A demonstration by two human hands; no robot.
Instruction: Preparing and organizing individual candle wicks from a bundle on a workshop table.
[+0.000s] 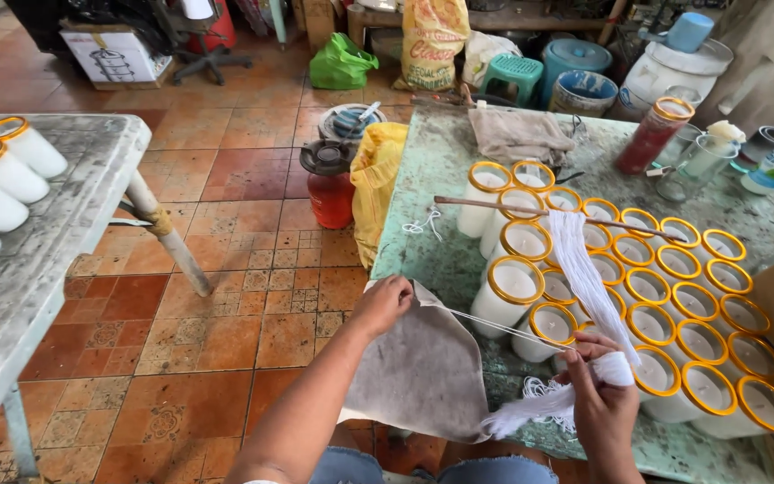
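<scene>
red gas canister point(329, 184), green bag point(340, 63), teal stool point(511, 73) on tiled floor point(226, 260).

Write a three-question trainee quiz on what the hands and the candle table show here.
1. True or false: the right hand grips a bundle of white string wicks.
2. What does the left hand pinch? A) a single white wick string B) a red jar C) a wooden stick
3. Fill in: the white wax-filled glass candles have ____-coloured rims.

Key: 1 true; 2 A; 3 gold.
</scene>
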